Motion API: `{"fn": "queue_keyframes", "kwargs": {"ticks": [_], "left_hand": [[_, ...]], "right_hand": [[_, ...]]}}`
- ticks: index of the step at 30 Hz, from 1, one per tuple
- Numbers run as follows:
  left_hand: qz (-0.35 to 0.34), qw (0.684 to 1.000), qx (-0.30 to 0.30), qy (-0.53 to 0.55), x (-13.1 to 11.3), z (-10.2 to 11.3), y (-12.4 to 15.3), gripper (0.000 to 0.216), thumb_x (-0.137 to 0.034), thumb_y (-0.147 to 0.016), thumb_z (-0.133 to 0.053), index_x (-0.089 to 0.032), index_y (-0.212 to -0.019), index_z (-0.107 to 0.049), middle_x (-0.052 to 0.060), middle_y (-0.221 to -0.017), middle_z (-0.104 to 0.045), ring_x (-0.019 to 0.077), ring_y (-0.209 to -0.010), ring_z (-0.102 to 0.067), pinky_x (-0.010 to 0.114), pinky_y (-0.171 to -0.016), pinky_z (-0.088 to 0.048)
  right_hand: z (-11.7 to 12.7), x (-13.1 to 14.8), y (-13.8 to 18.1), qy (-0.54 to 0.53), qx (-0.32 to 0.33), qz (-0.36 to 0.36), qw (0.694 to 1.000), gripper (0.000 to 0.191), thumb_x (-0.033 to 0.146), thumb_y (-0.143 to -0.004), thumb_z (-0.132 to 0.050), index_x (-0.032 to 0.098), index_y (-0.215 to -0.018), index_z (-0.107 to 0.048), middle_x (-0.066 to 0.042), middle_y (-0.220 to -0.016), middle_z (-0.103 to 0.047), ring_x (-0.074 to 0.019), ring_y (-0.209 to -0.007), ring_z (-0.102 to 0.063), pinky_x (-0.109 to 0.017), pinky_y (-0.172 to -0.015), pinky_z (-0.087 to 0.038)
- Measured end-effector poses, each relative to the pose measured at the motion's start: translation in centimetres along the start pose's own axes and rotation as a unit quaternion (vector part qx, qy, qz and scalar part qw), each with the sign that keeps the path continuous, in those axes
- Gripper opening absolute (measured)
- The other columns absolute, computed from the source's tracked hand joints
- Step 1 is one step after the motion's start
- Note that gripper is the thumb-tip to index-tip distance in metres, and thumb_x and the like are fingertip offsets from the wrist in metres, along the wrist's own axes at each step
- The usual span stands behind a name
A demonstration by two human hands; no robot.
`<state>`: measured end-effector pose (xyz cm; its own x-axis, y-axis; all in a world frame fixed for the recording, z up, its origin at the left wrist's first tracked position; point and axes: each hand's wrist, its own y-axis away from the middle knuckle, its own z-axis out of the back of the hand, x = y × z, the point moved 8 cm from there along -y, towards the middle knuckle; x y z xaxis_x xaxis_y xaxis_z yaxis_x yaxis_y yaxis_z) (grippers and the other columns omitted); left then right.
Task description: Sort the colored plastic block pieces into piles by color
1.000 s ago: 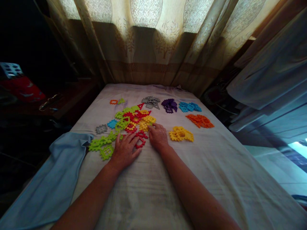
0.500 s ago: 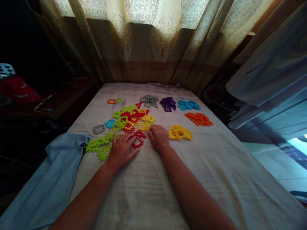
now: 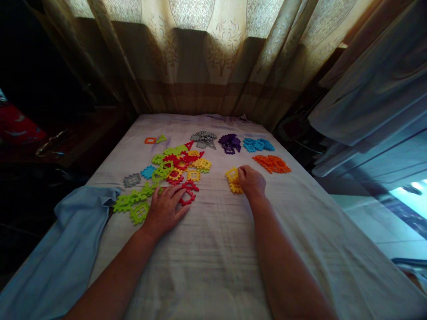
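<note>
My left hand (image 3: 166, 208) lies flat with its fingers apart, the fingertips at some red interlocking toy pieces (image 3: 187, 197). Beside it on the left are lime-green toothed pieces (image 3: 140, 213). My right hand (image 3: 252, 180) is closed on a yellow interlocking toy piece (image 3: 231, 174) with a square opening. It is over the yellow pile (image 3: 236, 188), most of which the hand hides. A mixed heap of red pieces (image 3: 171, 158), green ones and a few yellow window-shaped pieces (image 3: 193, 176) spreads beyond my left hand.
Grey (image 3: 203, 139), purple (image 3: 229, 143), blue (image 3: 258, 144) and orange (image 3: 271, 164) piles line the far right of the sheet-covered surface (image 3: 207, 266). A grey piece (image 3: 132, 180) and a blue piece (image 3: 147, 172) lie left. Light-blue cloth (image 3: 82, 231) hangs over the left edge.
My right hand has moved right from the mixed heap to the yellow pile, with a yellow piece in its fingers. My left hand stays by the red pieces. The view has shifted slightly.
</note>
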<state>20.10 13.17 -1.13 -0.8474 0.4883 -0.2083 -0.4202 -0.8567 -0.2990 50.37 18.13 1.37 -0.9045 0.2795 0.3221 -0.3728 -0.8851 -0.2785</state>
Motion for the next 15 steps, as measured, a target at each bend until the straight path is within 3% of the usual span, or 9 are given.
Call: {"fn": "queue_keyframes", "kwargs": {"ticks": [4,9,12,15], "left_hand": [[-0.003,1.0,-0.002,-0.001,0.0,0.0,-0.1,0.048,-0.046,-0.089,-0.057,-0.026,-0.132,-0.061,0.011,-0.139,-0.061,0.0336,-0.129,-0.054,0.061,-0.116,-0.026],[-0.007,1.0,-0.002,-0.007,-0.1,0.0,-0.1,0.047,-0.046,-0.09,-0.057,-0.024,-0.131,-0.061,0.012,-0.139,-0.061,0.0338,-0.128,-0.055,0.063,-0.116,-0.025],[-0.006,1.0,-0.005,-0.016,-0.2,0.3,-0.1,0.047,-0.046,-0.089,-0.057,-0.023,-0.13,-0.062,0.013,-0.142,-0.059,0.0344,-0.131,-0.052,0.064,-0.117,-0.023],[-0.012,1.0,-0.006,-0.022,-0.4,0.6,-0.2,0.047,-0.046,-0.089,-0.057,-0.023,-0.13,-0.062,0.014,-0.146,-0.055,0.0347,-0.134,-0.05,0.064,-0.118,-0.02]], "right_hand": [[0.1,0.1,0.0,-0.015,-0.048,0.028,0.998,0.027,0.027,-0.092,-0.049,0.023,-0.092,-0.075,-0.009,-0.091,-0.074,-0.0211,-0.079,-0.062,-0.03,-0.068,-0.042],[0.3,1.9,0.4,-0.034,-0.057,0.074,0.995,0.025,0.026,-0.091,-0.05,0.02,-0.092,-0.075,-0.011,-0.094,-0.072,-0.0231,-0.087,-0.062,-0.033,-0.076,-0.045],[-0.1,4.4,1.3,-0.047,-0.035,0.124,0.991,0.025,0.024,-0.092,-0.05,0.02,-0.094,-0.074,-0.011,-0.097,-0.072,-0.0237,-0.091,-0.062,-0.034,-0.081,-0.046],[-1.4,7.7,2.9,-0.057,0.028,0.183,0.981,0.027,0.023,-0.093,-0.049,0.021,-0.105,-0.074,-0.011,-0.106,-0.072,-0.0243,-0.1,-0.062,-0.036,-0.089,-0.046]]}}
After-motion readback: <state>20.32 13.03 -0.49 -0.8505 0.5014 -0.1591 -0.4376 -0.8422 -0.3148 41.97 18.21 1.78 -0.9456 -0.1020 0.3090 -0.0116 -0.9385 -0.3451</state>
